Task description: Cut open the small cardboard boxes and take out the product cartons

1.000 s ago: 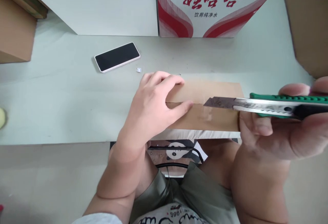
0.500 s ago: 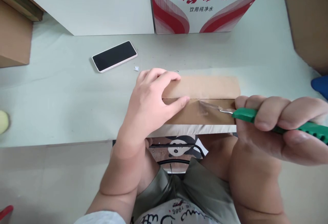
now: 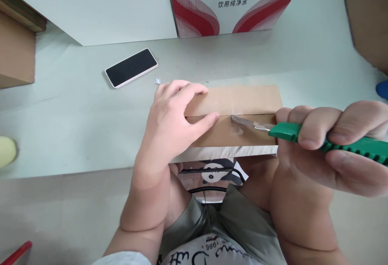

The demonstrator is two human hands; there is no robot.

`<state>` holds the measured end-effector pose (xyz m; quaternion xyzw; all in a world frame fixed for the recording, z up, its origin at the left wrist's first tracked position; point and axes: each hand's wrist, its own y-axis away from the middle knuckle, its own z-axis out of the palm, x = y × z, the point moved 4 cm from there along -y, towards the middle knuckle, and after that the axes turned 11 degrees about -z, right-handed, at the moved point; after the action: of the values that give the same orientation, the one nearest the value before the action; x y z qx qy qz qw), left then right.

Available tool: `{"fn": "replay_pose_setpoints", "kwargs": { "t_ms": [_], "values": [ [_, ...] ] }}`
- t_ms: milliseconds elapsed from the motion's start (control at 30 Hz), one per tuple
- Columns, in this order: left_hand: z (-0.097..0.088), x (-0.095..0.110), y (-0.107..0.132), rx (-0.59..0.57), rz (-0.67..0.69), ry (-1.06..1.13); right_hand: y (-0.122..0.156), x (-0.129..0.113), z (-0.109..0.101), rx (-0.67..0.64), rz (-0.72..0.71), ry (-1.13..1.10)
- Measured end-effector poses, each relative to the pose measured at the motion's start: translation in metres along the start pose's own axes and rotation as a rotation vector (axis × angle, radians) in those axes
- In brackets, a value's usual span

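Observation:
A flat brown cardboard box (image 3: 242, 99) lies at the table's front edge, its top flaps meeting in a taped seam. My left hand (image 3: 176, 123) presses down on the box's left end, fingers curled over the far flap and thumb along the seam. My right hand (image 3: 330, 143) is closed round a green utility knife (image 3: 327, 140). The knife's blade (image 3: 247, 122) points left, its tip resting on the seam a little to the right of my left thumb.
A phone (image 3: 131, 68) lies screen up on the pale table (image 3: 75, 115), with a tiny white piece (image 3: 158, 81) near it. A red-and-white printed carton (image 3: 230, 2) stands at the back. Brown boxes sit at the far left (image 3: 15, 54) and right (image 3: 370, 14). A yellow object (image 3: 6, 151) shows at the left edge.
My right hand brought the knife down and leftward from above the box, and the blade tip now rests on the taped seam. My left hand stayed pressed on the box.

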<state>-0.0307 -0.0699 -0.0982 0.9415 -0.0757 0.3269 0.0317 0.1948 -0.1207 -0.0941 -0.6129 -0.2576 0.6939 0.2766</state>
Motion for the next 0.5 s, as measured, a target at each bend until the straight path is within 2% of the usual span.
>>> {"fn": "replay_pose_setpoints", "kwargs": {
  "t_ms": [233, 367, 433, 500],
  "values": [
    [0.0, 0.0, 0.0, -0.01, -0.012, 0.005, 0.004, -0.002, 0.001, 0.003, -0.076, -0.007],
    [0.0, 0.001, 0.001, -0.01, -0.004, -0.015, 0.007, -0.006, 0.01, -0.084, -0.072, 0.097],
    [0.0, 0.001, 0.0, -0.009, -0.001, -0.016, 0.007, -0.006, 0.01, -0.058, -0.07, 0.113],
    [0.0, 0.0, 0.0, -0.003, -0.002, -0.008, 0.006, -0.003, 0.004, 0.036, -0.056, 0.106]
  ]
}}
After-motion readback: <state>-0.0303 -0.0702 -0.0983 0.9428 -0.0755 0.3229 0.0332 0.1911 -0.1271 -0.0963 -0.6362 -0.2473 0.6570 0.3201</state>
